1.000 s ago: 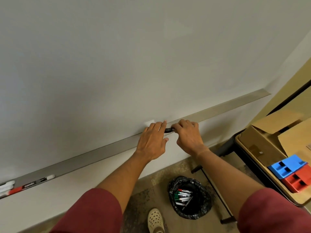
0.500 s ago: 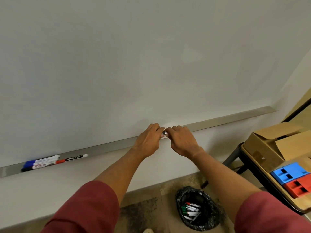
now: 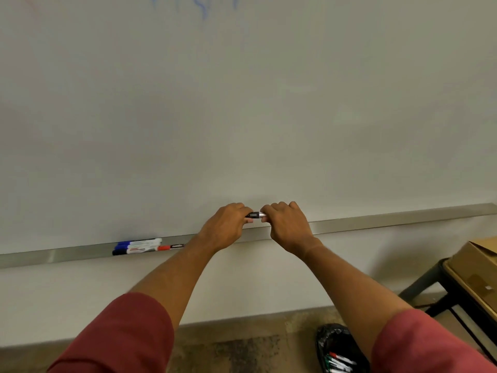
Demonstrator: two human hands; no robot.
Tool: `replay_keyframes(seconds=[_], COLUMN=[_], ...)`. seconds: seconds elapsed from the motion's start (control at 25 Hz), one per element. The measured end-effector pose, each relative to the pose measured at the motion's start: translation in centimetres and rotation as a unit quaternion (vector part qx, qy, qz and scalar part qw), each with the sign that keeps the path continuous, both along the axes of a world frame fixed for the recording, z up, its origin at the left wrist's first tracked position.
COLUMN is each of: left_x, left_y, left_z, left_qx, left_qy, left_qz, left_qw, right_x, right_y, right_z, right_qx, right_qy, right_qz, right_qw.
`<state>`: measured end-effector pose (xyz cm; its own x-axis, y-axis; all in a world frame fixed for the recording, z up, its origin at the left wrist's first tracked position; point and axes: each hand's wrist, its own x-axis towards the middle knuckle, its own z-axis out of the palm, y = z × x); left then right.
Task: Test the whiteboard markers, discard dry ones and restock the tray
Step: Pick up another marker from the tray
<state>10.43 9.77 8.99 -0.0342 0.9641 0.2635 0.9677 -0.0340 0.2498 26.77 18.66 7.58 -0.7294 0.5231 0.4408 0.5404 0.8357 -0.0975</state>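
Whiteboard (image 3: pixel 242 103) filling the view; under it the tray (image 3: pixel 376 223) is carrying spare markers (image 3: pixel 139 245) at its left — above its middle, left hand (image 3: pixel 224 227) and right hand (image 3: pixel 286 224) are each pinching one marker (image 3: pixel 255 215) with curled fingers.

marker labels (image 3: pixel 141 246) blurred, no readable text

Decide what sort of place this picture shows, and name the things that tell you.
Probably a classroom or meeting room: a large wall whiteboard with a metal marker tray beneath it, spare markers lying in the tray, and a desk alongside.
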Motion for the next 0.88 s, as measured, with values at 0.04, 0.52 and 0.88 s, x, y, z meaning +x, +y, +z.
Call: replay_keyframes(seconds=[0.04,0.52,0.88], left_x=[-1.8,-22.7,-22.9], left_y=[-1.3,-12.5,-12.4], left_z=[0.5,1.6,2.1], left_qx=[-0.002,0.011,0.171], left_qy=[-0.003,-0.026,-0.012], left_qz=[0.008,0.121,0.103], left_qw=[1.000,0.992,0.980], right_x=[-2.1,-15.6,-18.7], right_y=[-1.1,-6.5,-7.2], right_z=[0.2,0.8,2.2], right_qx=[0.006,0.065,0.084], right_qy=[0.006,0.076,0.081], right_qz=[0.004,-0.056,-0.047], right_qw=[1.000,0.993,0.992])
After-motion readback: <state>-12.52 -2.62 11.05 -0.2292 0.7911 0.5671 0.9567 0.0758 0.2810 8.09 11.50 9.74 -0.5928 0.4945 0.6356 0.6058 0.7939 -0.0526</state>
